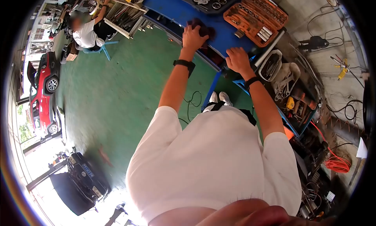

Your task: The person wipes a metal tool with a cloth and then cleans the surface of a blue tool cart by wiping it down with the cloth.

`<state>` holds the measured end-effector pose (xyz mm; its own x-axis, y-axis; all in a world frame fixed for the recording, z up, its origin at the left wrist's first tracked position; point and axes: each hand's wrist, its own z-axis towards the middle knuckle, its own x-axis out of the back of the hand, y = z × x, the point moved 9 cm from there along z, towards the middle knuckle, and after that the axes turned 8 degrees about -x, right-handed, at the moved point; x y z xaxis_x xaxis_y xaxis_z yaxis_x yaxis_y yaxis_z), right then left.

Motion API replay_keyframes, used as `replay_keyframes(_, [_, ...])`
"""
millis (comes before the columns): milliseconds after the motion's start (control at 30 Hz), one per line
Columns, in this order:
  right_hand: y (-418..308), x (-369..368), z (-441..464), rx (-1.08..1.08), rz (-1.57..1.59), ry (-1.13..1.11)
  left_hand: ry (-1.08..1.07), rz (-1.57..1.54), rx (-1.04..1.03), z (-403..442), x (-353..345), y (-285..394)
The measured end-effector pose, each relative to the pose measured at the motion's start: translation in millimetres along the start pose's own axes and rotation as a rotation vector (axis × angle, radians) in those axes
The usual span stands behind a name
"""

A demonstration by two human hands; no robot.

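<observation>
My left hand is closed on a dark red cloth, which it presses on the blue top of a workbench. At the bench's front edge rests my right hand, its fingers curled; whether they hold anything is hidden. Beyond it on the bench lies an open orange socket case with rows of sockets. A dark tool tray with several metal parts sits at the back of the bench.
Right of the bench, a cart carries a white bin of tools and wrenches. A seated person is at the upper left, beside a wooden rack. A red car and a dark car stand at left.
</observation>
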<state>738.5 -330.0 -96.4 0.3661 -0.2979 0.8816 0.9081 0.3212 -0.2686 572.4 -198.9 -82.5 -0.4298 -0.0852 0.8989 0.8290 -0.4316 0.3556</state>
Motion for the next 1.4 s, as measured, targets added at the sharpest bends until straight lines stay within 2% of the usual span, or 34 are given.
replay_keyframes(167, [-1, 4, 0, -0.021, 0.022, 0.014, -0.008, -0.029, 0.005, -25, -3, 28])
replay_keyframes(433, [2, 1, -1, -0.072, 0.024, -0.001, 0.117, -0.107, 0.024, -18, -10, 13])
replay_keyframes(500, [2, 0, -1, -0.078, 0.015, -0.019, 0.182, -0.051, 0.020, -8, -8, 0])
replay_keyframes(600, [3, -3, -1, -0.102, 0.007, -0.072, 0.158, -0.014, 0.058, 16, -10, -34])
replay_keyframes(733, [0, 4, 1, -0.085, 0.016, -0.007, 0.220, 0.044, 0.077, 49, -6, -81])
replay_keyframes(900, [-1, 4, 3, -0.078, 0.035, -0.012, 0.162, 0.089, 0.153, 96, -12, -145])
replay_keyframes(1033, [0, 7, 4, -0.062, 0.045, 0.016, 0.094, 0.087, 0.191, 122, -2, -164])
replay_keyframes(1167, [0, 5, 5, -0.063, 0.037, -0.009, 0.154, 0.119, 0.087, 130, 5, -164])
replay_keyframes(1300, [0, 3, 6, -0.053, 0.029, -0.006, 0.115, 0.138, 0.036, 127, -2, -174])
replay_keyframes(1400, [-2, 6, 6, -0.047, 0.032, 0.030, 0.101, 0.164, -0.133, 110, -4, -142])
